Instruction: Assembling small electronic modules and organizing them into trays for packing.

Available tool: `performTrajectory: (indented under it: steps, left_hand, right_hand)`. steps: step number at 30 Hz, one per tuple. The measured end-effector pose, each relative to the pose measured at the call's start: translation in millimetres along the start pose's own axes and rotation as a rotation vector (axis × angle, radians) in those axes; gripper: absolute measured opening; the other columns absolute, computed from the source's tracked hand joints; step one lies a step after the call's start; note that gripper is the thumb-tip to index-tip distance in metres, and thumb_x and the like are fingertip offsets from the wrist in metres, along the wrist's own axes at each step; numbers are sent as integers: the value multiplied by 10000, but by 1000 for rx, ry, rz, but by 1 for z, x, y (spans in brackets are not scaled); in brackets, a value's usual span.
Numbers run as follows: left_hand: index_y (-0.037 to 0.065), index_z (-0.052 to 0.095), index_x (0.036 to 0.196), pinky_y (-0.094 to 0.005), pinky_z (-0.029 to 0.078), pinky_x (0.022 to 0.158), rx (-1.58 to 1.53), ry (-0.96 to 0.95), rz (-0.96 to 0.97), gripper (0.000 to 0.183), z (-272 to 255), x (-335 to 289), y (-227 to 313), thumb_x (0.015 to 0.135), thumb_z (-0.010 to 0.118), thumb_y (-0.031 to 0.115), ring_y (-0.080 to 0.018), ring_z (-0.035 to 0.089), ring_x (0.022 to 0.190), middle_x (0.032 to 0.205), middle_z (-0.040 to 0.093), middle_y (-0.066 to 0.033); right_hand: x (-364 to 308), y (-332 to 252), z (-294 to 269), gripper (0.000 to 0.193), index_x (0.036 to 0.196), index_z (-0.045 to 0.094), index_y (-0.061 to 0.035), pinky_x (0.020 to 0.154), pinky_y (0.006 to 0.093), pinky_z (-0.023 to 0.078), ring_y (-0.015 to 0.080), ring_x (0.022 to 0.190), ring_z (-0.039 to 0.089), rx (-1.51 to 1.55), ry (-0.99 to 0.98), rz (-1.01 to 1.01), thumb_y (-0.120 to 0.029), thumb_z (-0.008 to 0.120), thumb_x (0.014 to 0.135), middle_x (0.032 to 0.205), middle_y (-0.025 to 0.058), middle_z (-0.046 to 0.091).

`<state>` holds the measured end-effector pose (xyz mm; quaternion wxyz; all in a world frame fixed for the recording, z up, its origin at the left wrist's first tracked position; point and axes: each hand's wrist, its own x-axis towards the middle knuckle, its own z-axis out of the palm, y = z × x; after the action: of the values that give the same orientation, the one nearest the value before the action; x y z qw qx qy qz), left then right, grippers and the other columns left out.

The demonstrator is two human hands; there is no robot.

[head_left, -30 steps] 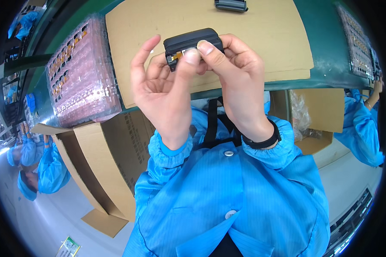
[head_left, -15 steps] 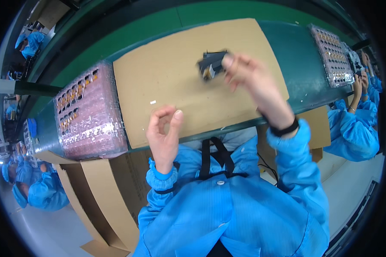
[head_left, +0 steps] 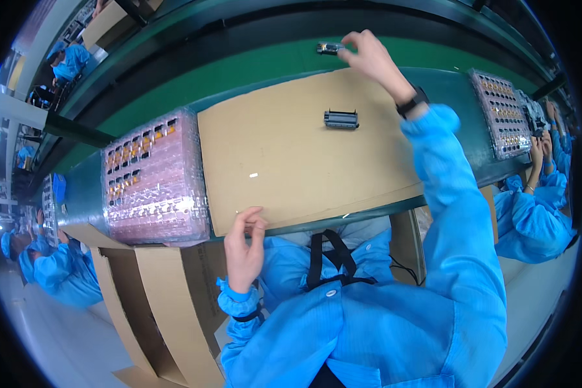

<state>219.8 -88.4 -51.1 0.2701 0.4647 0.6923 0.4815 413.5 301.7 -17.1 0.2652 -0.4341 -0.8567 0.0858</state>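
Note:
My right hand (head_left: 370, 59) is stretched over the green belt beyond the cardboard, thumb and fingers closed on the right end of a small black part (head_left: 328, 48) with a shiny gold and silver face. On the cardboard sheet (head_left: 291, 155), a black ribbed rectangular part (head_left: 341, 119) with short prongs lies untouched. My left hand (head_left: 244, 249) is at the sheet's near edge, fingers loosely curled, thumb apart from them and nothing held. A small white scrap (head_left: 253, 175) rests on the sheet.
Left of the sheet, stacked pink bubble-wrapped clear trays (head_left: 155, 181) hold rows of black and gold parts. A similar tray (head_left: 501, 113) stands at the right. An open cardboard box (head_left: 168, 304) is below left. Co-workers in blue sit at both sides.
My right hand has moved up and away to the belt with the small part. The black ribbed part now lies apart on the cardboard. My left hand has drawn nearer to me.

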Motion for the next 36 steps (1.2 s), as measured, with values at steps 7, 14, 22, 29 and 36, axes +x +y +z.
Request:
performTrajectory:
  steps: [7, 14, 22, 29, 36]
  left_hand:
    - [-2, 624, 1105, -303, 494, 768, -38, -105, 71, 188, 14, 23, 10, 920, 609, 27, -161, 618, 827, 903, 658, -86]
    - [-14, 603, 1175, -321, 501, 808, -199, -51, 57, 267, 28, 43, 13, 928, 623, 88, -178, 634, 904, 1030, 665, -122]
    - [-24, 646, 945, -326, 489, 735, 19, 62, 73, 172, -46, 9, -10, 932, 635, 147, -204, 639, 805, 851, 664, -130]
    - [-3, 666, 1094, -301, 511, 744, 487, 428, -99, 267, -221, 17, -32, 899, 656, 179, -153, 653, 812, 869, 704, -107]
    - [68, 732, 972, -448, 524, 848, 679, 539, -156, 287, -307, 118, -131, 795, 642, 275, -378, 669, 943, 965, 710, -199]
  right_hand:
    - [-127, -46, 1, 233, 998, 679, -2, 863, 428, 500, 386, 947, 593, -47, -269, -274, -112, 690, 794, 935, 189, 615]
    - [-155, -101, -2, 211, 1085, 642, 17, 778, 298, 536, 159, 867, 660, 1244, -570, 475, -143, 621, 948, 944, 85, 690]
    - [-180, -170, 29, 261, 1169, 605, 23, 648, 221, 492, 93, 825, 631, 1038, -558, 480, -142, 584, 968, 937, 62, 695]
    - [-192, -194, 48, 239, 1139, 615, 40, 703, 302, 500, 214, 778, 621, 506, -378, 25, -100, 580, 949, 907, 129, 662]
    - [-208, -247, 48, 311, 1149, 607, 38, 860, 362, 475, 307, 967, 579, 316, -367, 54, -112, 659, 882, 1062, 168, 563]
